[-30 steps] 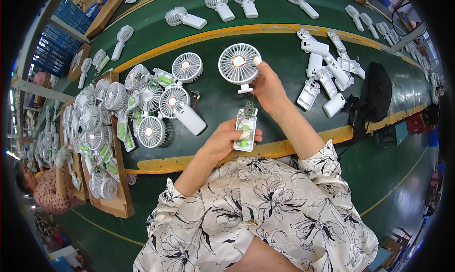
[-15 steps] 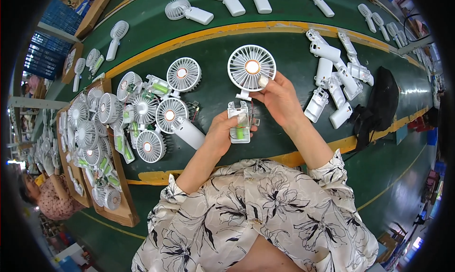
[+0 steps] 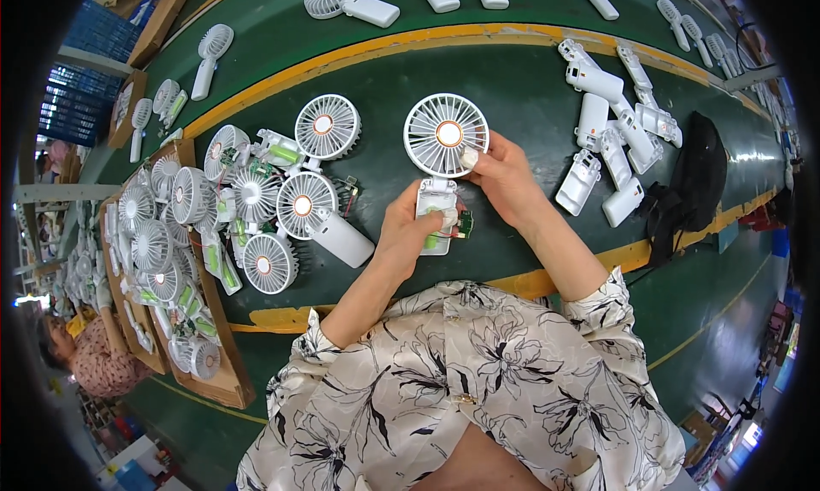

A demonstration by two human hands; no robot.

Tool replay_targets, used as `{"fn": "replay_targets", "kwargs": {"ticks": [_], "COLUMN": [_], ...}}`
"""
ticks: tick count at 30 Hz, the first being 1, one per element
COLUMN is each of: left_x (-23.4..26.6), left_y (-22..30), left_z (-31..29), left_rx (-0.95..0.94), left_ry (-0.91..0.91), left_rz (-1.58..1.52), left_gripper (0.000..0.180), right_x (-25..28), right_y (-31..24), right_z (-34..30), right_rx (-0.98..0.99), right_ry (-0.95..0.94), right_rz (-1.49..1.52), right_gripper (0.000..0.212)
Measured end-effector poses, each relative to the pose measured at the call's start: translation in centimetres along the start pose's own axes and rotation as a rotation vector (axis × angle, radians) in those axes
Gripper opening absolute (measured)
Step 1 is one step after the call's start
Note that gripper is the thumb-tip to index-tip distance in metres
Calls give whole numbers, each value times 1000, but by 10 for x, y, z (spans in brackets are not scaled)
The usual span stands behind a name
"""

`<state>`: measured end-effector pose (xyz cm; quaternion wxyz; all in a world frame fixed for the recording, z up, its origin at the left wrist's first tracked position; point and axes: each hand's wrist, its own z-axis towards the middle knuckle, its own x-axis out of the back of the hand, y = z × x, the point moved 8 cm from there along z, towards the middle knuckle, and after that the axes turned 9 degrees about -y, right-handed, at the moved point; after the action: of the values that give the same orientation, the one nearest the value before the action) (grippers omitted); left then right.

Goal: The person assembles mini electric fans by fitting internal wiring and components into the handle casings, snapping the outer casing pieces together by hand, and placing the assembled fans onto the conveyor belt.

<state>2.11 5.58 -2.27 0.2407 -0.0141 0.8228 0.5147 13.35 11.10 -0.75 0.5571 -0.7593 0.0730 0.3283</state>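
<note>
From my feed, the left hand [image 3: 408, 235] is wrapped round the open handle of a white round-headed plastic handheld fan [image 3: 444, 153] above the green table [image 3: 512, 81], right hand [image 3: 504, 179] pinching its grille rim, thumb maybe taped.

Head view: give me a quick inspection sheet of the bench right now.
Surface: green belt with yellow edge stripes.
Job's things: white handheld fan, handle open, small circuit board hanging out.
Clutter: unfinished fans on the left; white handle shells on the right; black bag.
Hands: left hand grips the handle; right hand pinches the fan head.
Cables: thin wires at the board.
Surroundings: wooden tray; seated co-worker.
</note>
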Motion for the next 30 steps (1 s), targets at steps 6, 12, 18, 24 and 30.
{"fn": "replay_targets", "kwargs": {"ticks": [6,12,18,24,30], "left_x": [-1,-4,12,14,-8], "left_y": [6,17,22,7,-11], "left_z": [5,6,10,13,7], "left_rx": [-11,-147,-138,-71,197], "left_ry": [-60,33,94,131,113], "left_rz": [-14,141,-148,-229,-260], "left_gripper": [22,19,22,18,15], "right_x": [1,-4,-6,-62,-60], "right_y": [-4,-6,-43,-45,-46], "right_z": [-2,1,-38,-58,-50], "right_rx": [6,-7,521,901,864], "right_ry": [-26,-54,87,-84,-45], "right_rz": [-7,21,-1156,-1349,-1375], "right_gripper": [37,41,39,25,21]}}
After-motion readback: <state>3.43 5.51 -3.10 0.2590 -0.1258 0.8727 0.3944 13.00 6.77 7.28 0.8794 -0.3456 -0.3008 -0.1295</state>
